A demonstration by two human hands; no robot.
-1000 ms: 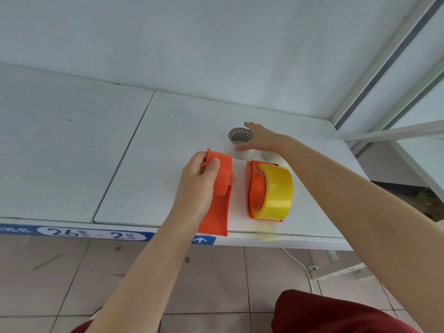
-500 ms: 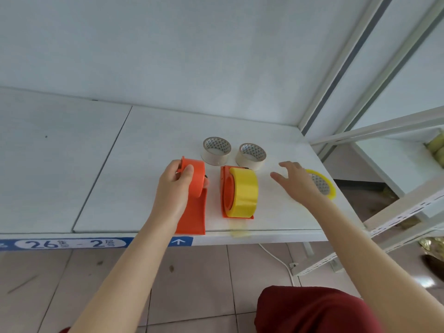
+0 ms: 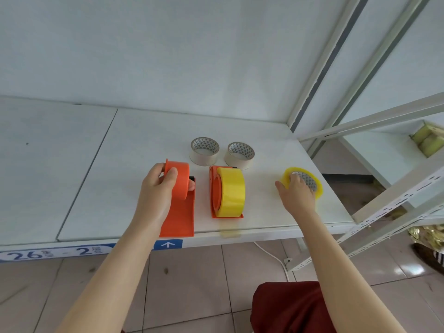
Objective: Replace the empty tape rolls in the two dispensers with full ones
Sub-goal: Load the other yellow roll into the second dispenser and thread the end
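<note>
Smooth orange plastic dispensers (image 3: 179, 203); glossy yellow tape roll (image 3: 231, 192); matt white tabletop (image 3: 134, 150); painted metal shelf frame (image 3: 394, 207); glossy floor tiles (image 3: 192, 284).

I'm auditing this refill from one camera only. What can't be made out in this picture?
Head view:
- Left orange plastic tape dispenser: its spool's left side, covered by the gripping left hand.
- Flat yellow tape roll: whether the right hand grips it; the hand covers its near rim.
- Greenish bundles on the side shelf: blurred, cut by the right edge.
</note>
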